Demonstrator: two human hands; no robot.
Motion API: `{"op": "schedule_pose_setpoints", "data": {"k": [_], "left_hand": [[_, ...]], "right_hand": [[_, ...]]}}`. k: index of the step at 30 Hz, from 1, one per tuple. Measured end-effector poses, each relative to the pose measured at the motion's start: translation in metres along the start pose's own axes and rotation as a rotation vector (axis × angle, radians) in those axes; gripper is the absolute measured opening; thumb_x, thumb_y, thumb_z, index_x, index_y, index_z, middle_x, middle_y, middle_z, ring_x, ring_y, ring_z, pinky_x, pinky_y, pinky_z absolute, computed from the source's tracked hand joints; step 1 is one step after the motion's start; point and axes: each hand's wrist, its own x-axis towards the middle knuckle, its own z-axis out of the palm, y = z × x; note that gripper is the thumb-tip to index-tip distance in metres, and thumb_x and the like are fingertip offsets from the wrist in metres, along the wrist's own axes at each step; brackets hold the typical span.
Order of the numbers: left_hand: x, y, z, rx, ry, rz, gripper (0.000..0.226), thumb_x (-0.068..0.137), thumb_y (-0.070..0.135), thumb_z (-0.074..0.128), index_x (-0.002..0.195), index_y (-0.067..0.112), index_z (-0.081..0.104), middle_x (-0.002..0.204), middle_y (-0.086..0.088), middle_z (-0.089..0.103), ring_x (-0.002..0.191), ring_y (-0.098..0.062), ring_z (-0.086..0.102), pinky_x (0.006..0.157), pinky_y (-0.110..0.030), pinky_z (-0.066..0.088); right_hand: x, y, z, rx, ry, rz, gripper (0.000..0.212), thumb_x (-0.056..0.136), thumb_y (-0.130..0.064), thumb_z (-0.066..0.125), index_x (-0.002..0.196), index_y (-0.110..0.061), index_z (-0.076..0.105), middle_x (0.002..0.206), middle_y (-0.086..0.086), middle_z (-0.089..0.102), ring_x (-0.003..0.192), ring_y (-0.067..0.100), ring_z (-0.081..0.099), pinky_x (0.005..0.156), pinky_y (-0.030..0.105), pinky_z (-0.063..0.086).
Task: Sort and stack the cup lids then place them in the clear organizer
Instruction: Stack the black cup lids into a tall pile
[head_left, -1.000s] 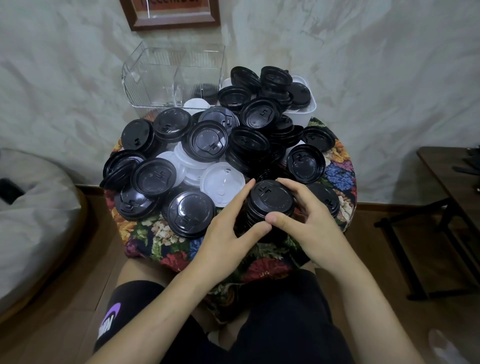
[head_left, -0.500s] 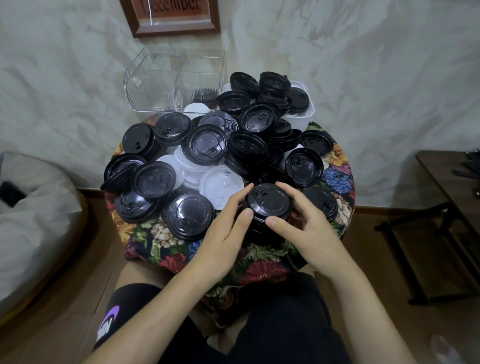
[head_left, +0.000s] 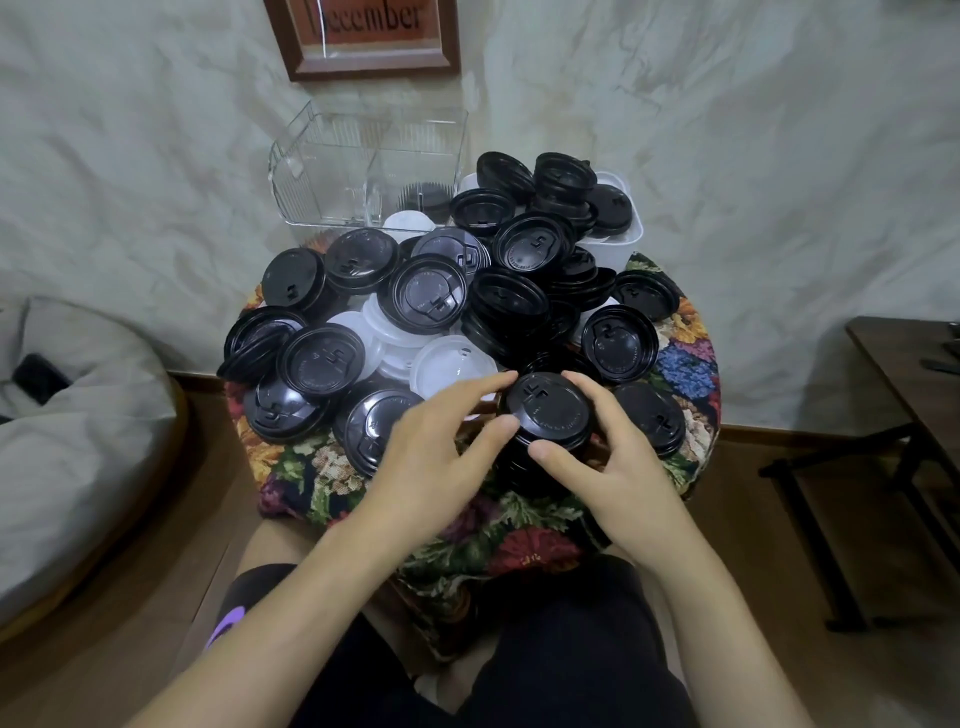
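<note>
A stack of black cup lids (head_left: 548, 415) stands at the near edge of the small round table (head_left: 691, 358). My right hand (head_left: 608, 467) curls round its right side, thumb in front. My left hand (head_left: 431, 452) touches its left side with straight fingertips. Loose black lids (head_left: 322, 358) and a few white lids (head_left: 449, 371) cover the table behind. The clear organizer (head_left: 332, 171) stands at the back left, with a few black lids visible in its right compartment.
A white tub (head_left: 621, 244) heaped with black lids sits at the back right. A floral cloth (head_left: 498, 525) covers the table. A grey cushion (head_left: 67, 431) lies to the left, a dark wooden table (head_left: 914, 374) to the right. My knees are under the table's near edge.
The stack has been pressed down and looks shorter. My left thumb has come away from the front of the stack, and the fingers now only touch its side.
</note>
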Motion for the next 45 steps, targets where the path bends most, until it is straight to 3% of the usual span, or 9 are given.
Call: {"op": "schedule_pose_setpoints", "data": {"k": [4, 8, 12, 16, 21, 25, 30, 35, 45], "left_hand": [[0.029, 0.013, -0.020, 0.148, 0.215, 0.166, 0.013, 0.098, 0.024, 0.069, 0.108, 0.028, 0.077, 0.098, 0.017, 0.073, 0.086, -0.001, 0.067, 0.073, -0.016, 0.048], [0.079, 0.011, -0.035, 0.556, 0.227, 0.399, 0.025, 0.098, 0.033, 0.065, 0.117, 0.022, 0.076, 0.110, 0.006, 0.072, 0.102, -0.018, 0.060, 0.092, -0.032, 0.046], [0.108, 0.007, -0.036, 0.735, 0.019, 0.273, 0.041, 0.095, 0.048, 0.054, 0.123, 0.028, 0.075, 0.131, 0.006, 0.069, 0.138, -0.033, 0.050, 0.119, -0.063, 0.026], [0.114, 0.008, -0.034, 0.730, -0.013, 0.288, 0.021, 0.097, 0.034, 0.062, 0.108, 0.029, 0.080, 0.127, 0.009, 0.071, 0.142, -0.033, 0.047, 0.121, -0.067, 0.012], [0.119, 0.013, -0.036, 0.648, 0.033, 0.284, 0.021, 0.097, 0.029, 0.056, 0.100, 0.023, 0.077, 0.111, 0.009, 0.075, 0.137, -0.029, 0.053, 0.123, -0.061, 0.017], [0.106, 0.027, -0.039, 0.458, 0.115, 0.342, 0.016, 0.102, 0.018, 0.060, 0.108, 0.017, 0.074, 0.106, 0.008, 0.074, 0.127, -0.018, 0.059, 0.125, -0.039, 0.019], [0.062, 0.055, -0.035, -0.114, 0.151, 0.173, 0.019, 0.104, 0.013, 0.059, 0.104, 0.031, 0.067, 0.097, 0.025, 0.071, 0.097, -0.002, 0.067, 0.087, -0.024, 0.051], [0.038, 0.051, -0.026, -0.552, 0.148, -0.125, 0.018, 0.107, 0.008, 0.051, 0.113, 0.015, 0.066, 0.093, 0.004, 0.077, 0.084, -0.014, 0.073, 0.075, -0.028, 0.061], [0.027, 0.024, -0.016, -0.349, -0.011, -0.277, 0.024, 0.107, 0.021, 0.055, 0.120, 0.026, 0.074, 0.101, 0.011, 0.074, 0.080, -0.005, 0.062, 0.072, -0.019, 0.050]], "right_hand": [[0.000, 0.000, 0.000, -0.011, -0.008, 0.017, 0.073, 0.086, -0.049, 0.077, 0.150, -0.044, 0.043, 0.136, -0.031, 0.059, 0.129, -0.008, 0.053, 0.114, 0.032, 0.042], [0.000, 0.000, -0.001, -0.004, -0.012, 0.031, 0.071, 0.089, -0.045, 0.078, 0.150, -0.044, 0.043, 0.135, -0.031, 0.060, 0.129, -0.007, 0.054, 0.114, 0.037, 0.043], [0.000, 0.000, -0.001, 0.010, -0.021, 0.037, 0.072, 0.088, -0.044, 0.079, 0.150, -0.043, 0.043, 0.135, -0.030, 0.060, 0.129, -0.005, 0.055, 0.115, 0.040, 0.044], [0.000, 0.000, -0.002, 0.018, -0.021, 0.043, 0.073, 0.087, -0.044, 0.080, 0.150, -0.043, 0.043, 0.136, -0.029, 0.061, 0.130, -0.004, 0.055, 0.115, 0.040, 0.044], [0.000, 0.001, -0.002, 0.030, -0.025, 0.040, 0.074, 0.087, -0.047, 0.080, 0.151, -0.044, 0.042, 0.137, -0.029, 0.060, 0.131, -0.004, 0.055, 0.116, 0.041, 0.043], [0.000, 0.000, -0.002, 0.036, -0.023, 0.034, 0.079, 0.082, -0.053, 0.077, 0.151, -0.043, 0.042, 0.136, -0.032, 0.059, 0.130, -0.008, 0.053, 0.115, 0.033, 0.042], [0.000, 0.002, -0.003, 0.032, -0.025, 0.030, 0.077, 0.083, -0.050, 0.078, 0.151, -0.045, 0.042, 0.132, -0.040, 0.057, 0.128, -0.015, 0.050, 0.104, 0.012, 0.039], [-0.001, 0.000, -0.002, 0.045, -0.026, 0.028, 0.076, 0.083, -0.048, 0.078, 0.149, -0.045, 0.043, 0.132, -0.040, 0.057, 0.127, -0.015, 0.052, 0.103, 0.011, 0.040], [-0.001, 0.003, -0.001, 0.008, -0.017, 0.009, 0.086, 0.084, -0.055, 0.080, 0.156, -0.047, 0.034, 0.150, -0.030, 0.049, 0.139, -0.009, 0.044, 0.119, 0.034, 0.037]]}}
